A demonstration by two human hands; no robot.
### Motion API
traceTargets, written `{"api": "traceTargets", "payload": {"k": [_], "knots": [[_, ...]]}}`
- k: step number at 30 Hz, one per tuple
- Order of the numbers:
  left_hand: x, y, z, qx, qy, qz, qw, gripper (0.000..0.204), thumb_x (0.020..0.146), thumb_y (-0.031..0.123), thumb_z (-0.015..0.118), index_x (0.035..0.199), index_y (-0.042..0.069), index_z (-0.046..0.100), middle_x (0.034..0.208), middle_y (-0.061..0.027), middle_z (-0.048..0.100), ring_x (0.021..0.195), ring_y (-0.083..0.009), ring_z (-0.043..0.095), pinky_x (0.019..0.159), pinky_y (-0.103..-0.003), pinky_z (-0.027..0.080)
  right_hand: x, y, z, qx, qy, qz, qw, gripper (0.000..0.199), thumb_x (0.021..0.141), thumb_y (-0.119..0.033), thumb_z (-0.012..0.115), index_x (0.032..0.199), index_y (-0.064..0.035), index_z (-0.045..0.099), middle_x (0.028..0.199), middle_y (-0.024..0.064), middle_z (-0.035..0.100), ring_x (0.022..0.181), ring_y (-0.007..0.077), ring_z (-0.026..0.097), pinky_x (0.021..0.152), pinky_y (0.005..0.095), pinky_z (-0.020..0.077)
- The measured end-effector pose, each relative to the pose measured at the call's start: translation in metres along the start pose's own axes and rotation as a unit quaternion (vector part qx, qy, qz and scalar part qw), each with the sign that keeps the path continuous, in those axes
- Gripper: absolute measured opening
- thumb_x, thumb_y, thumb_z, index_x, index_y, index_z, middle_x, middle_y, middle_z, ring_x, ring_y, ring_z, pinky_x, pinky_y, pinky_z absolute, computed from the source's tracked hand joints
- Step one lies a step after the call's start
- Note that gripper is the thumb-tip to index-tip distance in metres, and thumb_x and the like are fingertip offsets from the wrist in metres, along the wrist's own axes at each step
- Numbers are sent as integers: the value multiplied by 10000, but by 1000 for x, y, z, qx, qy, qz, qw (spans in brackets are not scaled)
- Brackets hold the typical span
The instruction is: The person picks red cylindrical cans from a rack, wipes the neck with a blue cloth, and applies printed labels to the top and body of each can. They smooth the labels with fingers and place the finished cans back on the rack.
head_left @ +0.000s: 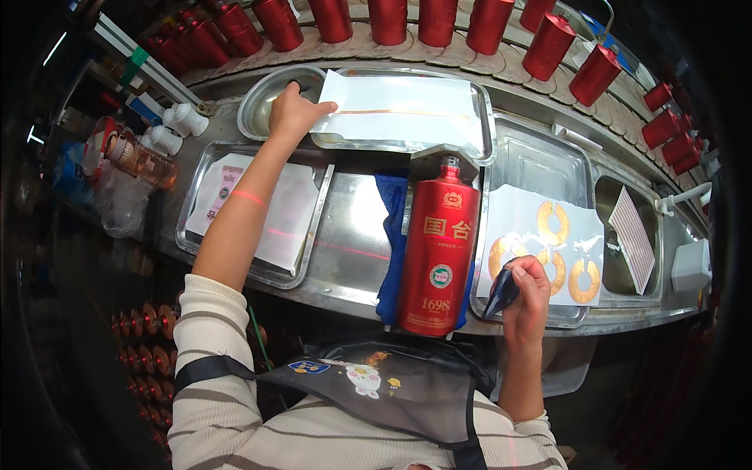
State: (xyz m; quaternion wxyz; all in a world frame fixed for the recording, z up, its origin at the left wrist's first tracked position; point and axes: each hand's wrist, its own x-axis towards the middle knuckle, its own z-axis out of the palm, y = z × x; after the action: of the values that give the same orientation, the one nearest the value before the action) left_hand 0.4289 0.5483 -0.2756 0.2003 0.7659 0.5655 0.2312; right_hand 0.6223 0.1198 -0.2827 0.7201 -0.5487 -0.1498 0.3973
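Note:
A red bottle (440, 254) with gold lettering and an uncapped neck stands in a metal holder over a blue cloth (389, 243), in front of me. My left hand (294, 113) reaches to the metal bowl (254, 106) of clear liquid; its thumb is spread toward the white sheet (407, 102) on the far tray. A small dark shape shows at its fingertips, too unclear to name. Right of the bottle, my right hand (526, 294) pinches a dark blue flat piece (503, 294), above a pale sheet (576, 227) with several gold ring-shaped labels (583, 280).
Red bottles (389, 22) line the slatted conveyor (356, 43) at the back. A tray (309, 254) of printed paper lies at left, near white bottles (186, 119) and an amber drinking bottle (141, 163). At right is a sink (658, 227) with a striped sheet (633, 235).

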Motion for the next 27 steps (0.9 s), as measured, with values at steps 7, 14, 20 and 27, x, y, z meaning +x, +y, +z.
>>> {"api": "traceTargets", "payload": {"k": [7, 14, 20, 27], "knots": [[29, -4, 52, 67, 29, 53, 996, 960, 588, 286, 910, 1366, -105, 506, 1202, -261, 669, 1091, -345, 666, 951, -383, 518, 1, -8, -16, 9, 31, 5, 999, 50, 917, -64, 629, 868, -56, 619, 805, -24, 590, 762, 53, 514, 711, 212, 397], [77, -116, 74, -83, 21, 73, 994, 754, 645, 121, 814, 1290, -148, 534, 848, -175, 701, 729, -230, 660, 637, -360, 539, 30, 8, -79, 3, -56, 13, 998, 62, 937, -88, 657, 905, -36, 641, 885, -16, 613, 843, 47, 540, 775, 221, 429], [7, 35, 92, 157, 45, 222, 961, 652, 755, 72, 747, 1359, -51, 534, 790, -123, 690, 721, -169, 650, 718, -357, 517, 25, 2, -101, -28, -22, 5, 999, 83, 933, -99, 655, 902, -23, 643, 850, -28, 626, 785, 31, 534, 715, 222, 447], [-55, 146, 75, -177, -130, 252, 943, 497, 847, 61, 736, 1318, 12, 581, 734, 5, 589, 719, -51, 551, 649, -229, 413, 85, -58, -60, -276, -70, -258, 923, 343, 799, -137, 681, 1125, -42, 637, 890, 118, 634, 747, 198, 587, 713, 331, 490]]}}
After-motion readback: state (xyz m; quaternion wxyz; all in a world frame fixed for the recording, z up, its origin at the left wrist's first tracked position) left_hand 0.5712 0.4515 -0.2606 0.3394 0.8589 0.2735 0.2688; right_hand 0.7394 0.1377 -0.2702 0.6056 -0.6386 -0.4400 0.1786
